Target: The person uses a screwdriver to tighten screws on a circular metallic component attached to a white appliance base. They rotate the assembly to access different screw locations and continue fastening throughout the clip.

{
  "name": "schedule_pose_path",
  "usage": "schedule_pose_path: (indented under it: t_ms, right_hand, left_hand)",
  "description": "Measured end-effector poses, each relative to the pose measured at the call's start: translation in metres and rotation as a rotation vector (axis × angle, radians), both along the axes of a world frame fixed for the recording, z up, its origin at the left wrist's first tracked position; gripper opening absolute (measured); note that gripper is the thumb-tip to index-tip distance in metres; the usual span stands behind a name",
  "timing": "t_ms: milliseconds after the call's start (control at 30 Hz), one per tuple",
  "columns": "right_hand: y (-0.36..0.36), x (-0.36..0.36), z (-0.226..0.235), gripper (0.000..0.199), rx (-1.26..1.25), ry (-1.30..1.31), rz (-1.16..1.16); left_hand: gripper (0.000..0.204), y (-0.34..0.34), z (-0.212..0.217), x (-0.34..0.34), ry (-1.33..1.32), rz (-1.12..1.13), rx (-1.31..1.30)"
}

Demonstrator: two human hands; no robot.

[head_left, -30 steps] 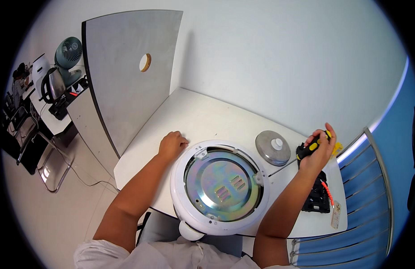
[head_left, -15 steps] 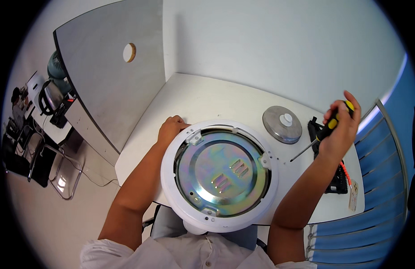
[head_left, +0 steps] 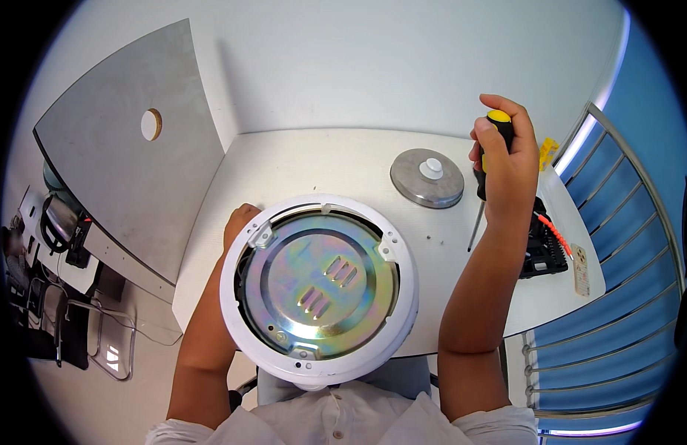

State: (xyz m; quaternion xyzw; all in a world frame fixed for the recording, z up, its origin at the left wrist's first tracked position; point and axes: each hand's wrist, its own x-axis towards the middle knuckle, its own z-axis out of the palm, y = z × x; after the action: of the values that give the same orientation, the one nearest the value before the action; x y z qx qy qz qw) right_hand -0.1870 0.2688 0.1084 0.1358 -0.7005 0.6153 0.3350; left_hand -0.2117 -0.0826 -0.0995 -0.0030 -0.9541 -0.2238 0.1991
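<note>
Now the right hand point(head_left: 510, 159) has the black-and-yellow screwdriver with a thin metal shaft point(head_left: 481, 185) up off the work: half a second ago the shaft slants toward the casing, a second ago its tip is by the casing's right rim, and now it hangs nearly upright, tip down, well apart from it. Fingers wrap the handle, index finger reaching over the yellow end. So driver contact is off for now; reads as a break in the screw work, a judgement only.

White round plastic casing point(head_left: 404, 311) sits at the near edge of the white surface point(head_left: 343, 159), in front of the person, with its shiny iridescent metal plate point(head_left: 295, 256) facing up. It now lies farther from the round grey metal lid with a white knob point(head_left: 418, 191). Left hand point(head_left: 242, 221) is at the casing's far left side, partly hidden; cannot tell whether it grips. Two tiny dark pieces point(head_left: 429, 238), maybe screws, lie between casing and driver. Black tool case point(head_left: 547, 259) is right of the forearm, orange-red flexible rod point(head_left: 555, 236) across it. Camera view has shifted too.
</note>
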Motion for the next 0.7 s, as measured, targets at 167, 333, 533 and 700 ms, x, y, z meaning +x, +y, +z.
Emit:
schedule_pose_path:
  t_ms: [167, 333, 533, 700]
  right_hand:
    - [0.003, 0.004, 0.001, 0.027, 0.029, -0.005, -0.046]
    - [0.0, 0.006, 0.001, 0.028, 0.023, 0.005, -0.028]
    - [0.003, 0.009, 0.003, 0.028, 0.033, 0.018, -0.037]
    - [-0.002, 0.011, 0.003, 0.028, 0.042, 0.021, -0.051]
  left_hand:
    - [0.011, 0.005, -0.004, -0.006, -0.015, 0.006, -0.03]
    - [0.01, 0.002, -0.001, -0.003, -0.07, 0.067, -0.082]
    - [0.01, 0.002, -0.01, -0.02, -0.017, 0.052, -0.096]
    - [0.011, -0.012, -0.023, -0.019, 0.126, -0.024, -0.035]
